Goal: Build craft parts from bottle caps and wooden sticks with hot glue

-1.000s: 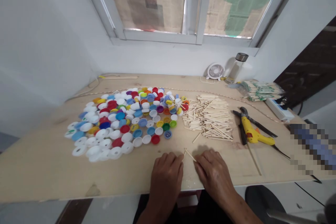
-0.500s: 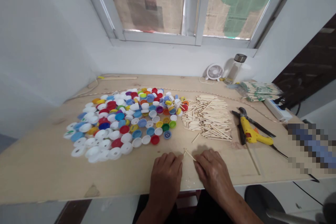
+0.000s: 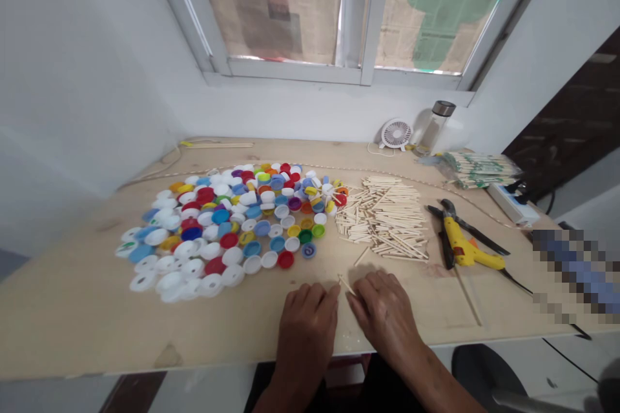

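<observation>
My left hand (image 3: 309, 319) rests low over the table with its fingers closed on a short wooden stick, of which only the tip shows. My right hand (image 3: 386, 310) pinches another short wooden stick (image 3: 345, 284), slanting up to the left. The two tips meet, or nearly so, between my hands. Just beyond lies a single loose stick (image 3: 361, 256). Behind it spreads a pile of short wooden sticks (image 3: 394, 216). To the left is a wide heap of coloured plastic bottle caps (image 3: 221, 215), with a few caps and sticks joined together (image 3: 327, 192) at its right edge.
On the right lie a yellow glue gun (image 3: 465, 248) and black-handled pliers (image 3: 445, 239). Farther back are a power strip (image 3: 513, 204), bagged sticks (image 3: 482, 170), a glass bottle (image 3: 433, 129) and a small white fan (image 3: 396, 134). A twisted cord (image 3: 411, 175) crosses the table (image 3: 232, 329).
My right hand has moved a little left, closer to my left hand, bringing its stick along. My left hand has barely shifted.
</observation>
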A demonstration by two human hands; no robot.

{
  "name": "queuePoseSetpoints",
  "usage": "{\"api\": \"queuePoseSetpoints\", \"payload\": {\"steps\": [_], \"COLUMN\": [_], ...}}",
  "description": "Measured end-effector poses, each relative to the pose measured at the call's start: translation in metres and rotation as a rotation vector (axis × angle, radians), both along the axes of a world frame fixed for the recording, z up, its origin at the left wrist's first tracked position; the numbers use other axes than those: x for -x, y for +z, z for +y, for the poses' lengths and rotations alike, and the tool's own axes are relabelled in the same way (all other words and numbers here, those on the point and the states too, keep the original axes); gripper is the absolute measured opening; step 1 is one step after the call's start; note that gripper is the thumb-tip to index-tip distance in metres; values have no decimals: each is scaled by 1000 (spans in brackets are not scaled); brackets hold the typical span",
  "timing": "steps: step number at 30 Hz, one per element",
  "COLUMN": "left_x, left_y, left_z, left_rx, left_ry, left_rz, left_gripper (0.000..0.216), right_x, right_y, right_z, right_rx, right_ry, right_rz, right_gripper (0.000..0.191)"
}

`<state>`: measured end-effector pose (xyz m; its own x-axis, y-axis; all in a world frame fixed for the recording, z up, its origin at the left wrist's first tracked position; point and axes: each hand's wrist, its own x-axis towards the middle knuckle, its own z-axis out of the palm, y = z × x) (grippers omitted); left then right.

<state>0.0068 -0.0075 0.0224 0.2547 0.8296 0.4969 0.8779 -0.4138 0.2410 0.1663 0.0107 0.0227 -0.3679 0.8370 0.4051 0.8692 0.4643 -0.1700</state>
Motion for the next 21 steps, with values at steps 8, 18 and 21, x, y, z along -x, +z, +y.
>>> {"api": "queuePoseSetpoints", "payload": {"steps": [8,18,21], "left_x": [-2,1,0], "left_y": [-24,-22,-26], "left_z": [3,2,3], "left_rx": [-96,-132,-145], "left_ry": [32,-32,-17], "left_rz": [-20,31,29], "left_gripper": [27,30,30], "right_x": [2,-2,-2], "right_y": [-4,-6,-5], "right_z": [2,1,1], "right_rx": [-38,-60,-49], "right_ry": [15,29,38], "right_rz": [6,60,88], "right_gripper": [18,21,22]}}
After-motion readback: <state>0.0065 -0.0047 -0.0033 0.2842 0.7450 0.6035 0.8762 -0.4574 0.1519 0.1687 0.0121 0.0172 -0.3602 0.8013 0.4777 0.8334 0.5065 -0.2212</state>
